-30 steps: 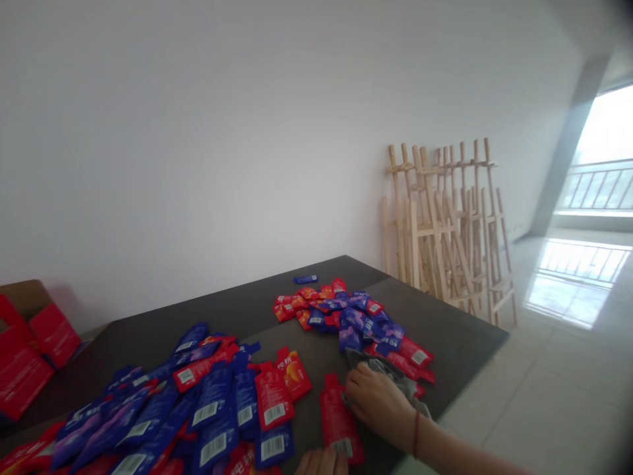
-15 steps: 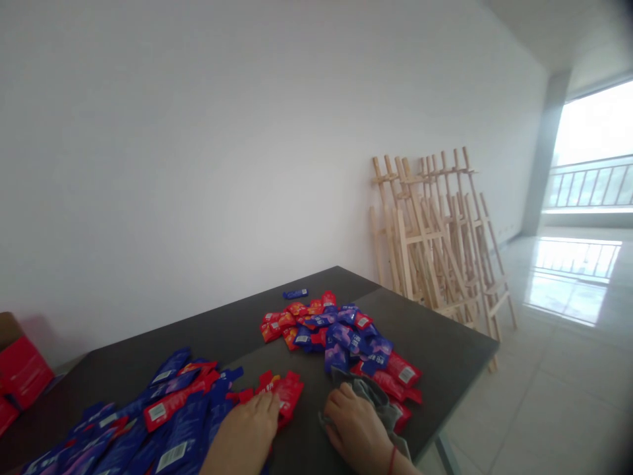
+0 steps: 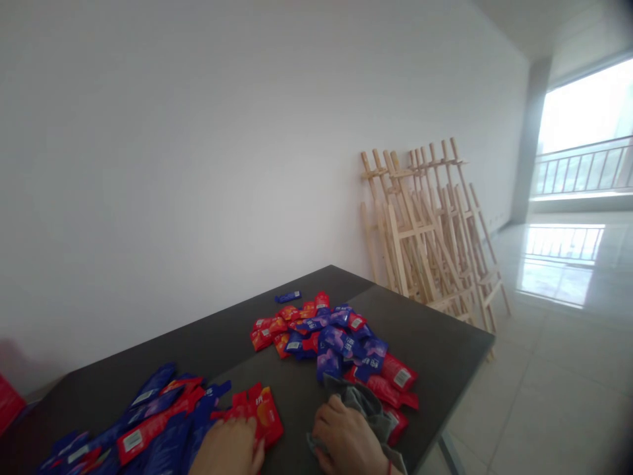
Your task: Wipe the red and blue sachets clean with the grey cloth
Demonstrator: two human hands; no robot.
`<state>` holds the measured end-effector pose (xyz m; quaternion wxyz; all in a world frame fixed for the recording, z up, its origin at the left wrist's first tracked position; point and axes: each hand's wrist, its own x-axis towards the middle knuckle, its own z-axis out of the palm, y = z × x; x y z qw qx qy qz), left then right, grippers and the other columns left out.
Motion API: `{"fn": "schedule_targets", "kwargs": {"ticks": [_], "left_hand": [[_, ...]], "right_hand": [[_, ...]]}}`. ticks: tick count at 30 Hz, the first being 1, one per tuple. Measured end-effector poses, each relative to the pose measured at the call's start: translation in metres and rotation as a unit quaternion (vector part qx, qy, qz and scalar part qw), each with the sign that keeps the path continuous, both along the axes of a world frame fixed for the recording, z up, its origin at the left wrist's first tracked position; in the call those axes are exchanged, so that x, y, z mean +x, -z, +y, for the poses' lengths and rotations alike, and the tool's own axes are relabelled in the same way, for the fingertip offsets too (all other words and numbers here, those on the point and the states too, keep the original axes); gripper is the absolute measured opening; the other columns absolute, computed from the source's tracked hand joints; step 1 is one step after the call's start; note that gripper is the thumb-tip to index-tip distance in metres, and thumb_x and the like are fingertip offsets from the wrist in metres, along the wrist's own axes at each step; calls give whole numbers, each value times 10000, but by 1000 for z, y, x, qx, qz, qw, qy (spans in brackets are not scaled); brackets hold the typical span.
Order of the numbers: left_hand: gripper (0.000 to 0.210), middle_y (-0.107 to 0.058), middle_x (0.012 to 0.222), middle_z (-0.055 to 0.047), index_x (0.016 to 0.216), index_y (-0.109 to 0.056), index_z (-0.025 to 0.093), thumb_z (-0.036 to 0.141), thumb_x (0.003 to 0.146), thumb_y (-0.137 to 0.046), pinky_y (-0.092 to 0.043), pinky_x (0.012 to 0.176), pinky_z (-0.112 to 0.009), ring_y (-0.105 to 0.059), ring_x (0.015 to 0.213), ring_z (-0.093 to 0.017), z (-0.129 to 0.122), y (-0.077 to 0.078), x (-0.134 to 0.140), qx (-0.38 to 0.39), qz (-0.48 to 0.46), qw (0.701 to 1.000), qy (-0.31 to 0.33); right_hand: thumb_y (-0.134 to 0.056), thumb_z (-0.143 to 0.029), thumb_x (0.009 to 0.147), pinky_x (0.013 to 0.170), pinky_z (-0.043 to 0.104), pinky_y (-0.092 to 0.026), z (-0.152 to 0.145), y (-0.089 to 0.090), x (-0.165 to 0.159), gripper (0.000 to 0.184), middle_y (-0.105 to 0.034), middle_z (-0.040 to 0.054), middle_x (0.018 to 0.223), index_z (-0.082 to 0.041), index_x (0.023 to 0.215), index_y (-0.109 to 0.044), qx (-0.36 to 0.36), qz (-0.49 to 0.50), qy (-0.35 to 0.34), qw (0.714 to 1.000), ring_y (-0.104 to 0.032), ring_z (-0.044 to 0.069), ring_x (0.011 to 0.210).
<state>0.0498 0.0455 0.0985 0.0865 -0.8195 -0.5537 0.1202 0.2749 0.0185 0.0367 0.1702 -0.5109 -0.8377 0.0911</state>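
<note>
Near the bottom of the view, my left hand [image 3: 228,445] is closed on the edge of some red packets [image 3: 266,412], its fingertips partly hidden among them. Beside that hand, to the left, lies a heap of blue and red packets [image 3: 165,439]. My right hand [image 3: 343,432] rests closed on a crumpled grey cloth [image 3: 363,399], palm down on the table. The cloth touches the lower side of a second pile of blue and red packets [image 3: 341,340].
The dark table [image 3: 430,336] ends at a right edge above a tiled floor. A lone blue packet [image 3: 287,297] lies near its far edge. Wooden easels [image 3: 425,231] lean against the white wall. A red box [image 3: 8,402] shows at far left.
My left hand has shifted left and down, and the red packets by it have turned. The right hand stays on the cloth. The whole view has swung slightly right.
</note>
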Motion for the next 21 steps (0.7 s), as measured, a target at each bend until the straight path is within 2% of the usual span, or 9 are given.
{"fn": "schedule_targets", "kwargs": {"ticks": [2,4,6,8,11,14,16,18,21], "left_hand": [[315,-771,980,-138,977,-733,141,120,922,-424,-558,868,-446,-738,953,-306,14,-5,19,27,7,999,46],[326,-767,997,-121,1001,-721,147,55,895,-426,-566,832,-406,-736,944,-281,31,-4,44,55,2,991,124],[384,-739,1178,-106,1154,-686,174,30,902,-436,-548,895,-384,-704,1069,-252,51,2,72,61,-9,977,203],[465,-604,1447,-84,1340,-599,231,44,941,-451,-477,1044,-402,-584,1300,-234,72,11,97,54,-17,960,273],[450,-498,1552,-54,1394,-565,278,104,984,-503,-389,1143,-430,-461,1424,-218,101,23,119,44,-21,933,357],[398,-559,1498,-63,1373,-587,245,142,990,-545,-390,1143,-413,-491,1401,-209,119,31,125,46,-29,912,407],[353,-621,1432,-64,1332,-619,217,149,993,-548,-416,1121,-387,-547,1350,-209,121,33,122,53,-38,905,420],[317,-674,1364,-57,1281,-651,203,140,989,-543,-453,1087,-370,-602,1286,-209,115,32,114,65,-50,904,419],[354,-704,1312,-73,1271,-649,177,81,954,-524,-510,1039,-384,-645,1224,-221,94,26,88,94,-75,913,390]], "right_hand": [[-688,-261,853,831,326,-506,1,2,0,144,-700,61,1120,-183,974,-683,0,9,3,1000,-588,266,1103],[-691,-257,844,835,327,-504,2,3,0,140,-703,62,1112,-187,966,-682,-3,19,9,1000,-587,268,1105],[-691,-251,837,838,329,-502,3,4,1,133,-707,61,1100,-192,955,-684,-7,26,15,1000,-589,269,1099],[-690,-243,831,839,327,-499,4,5,1,138,-710,56,1091,-199,961,-689,-12,35,19,999,-592,265,1092],[-704,-233,816,831,315,-496,7,6,2,174,-717,49,1100,-209,988,-697,-22,41,19,999,-596,263,1098],[-716,-233,804,823,311,-494,10,8,2,192,-721,54,1114,-208,995,-705,-30,37,21,999,-599,272,1106],[-721,-235,800,821,311,-490,11,10,2,200,-722,57,1118,-206,998,-709,-32,36,24,999,-601,276,1105],[-726,-232,793,820,308,-486,12,11,3,203,-724,54,1113,-207,994,-709,-31,44,23,998,-602,274,1101],[-709,-215,801,837,304,-476,10,11,4,176,-726,45,1100,-214,976,-702,-15,70,11,997,-599,258,1093]]}}
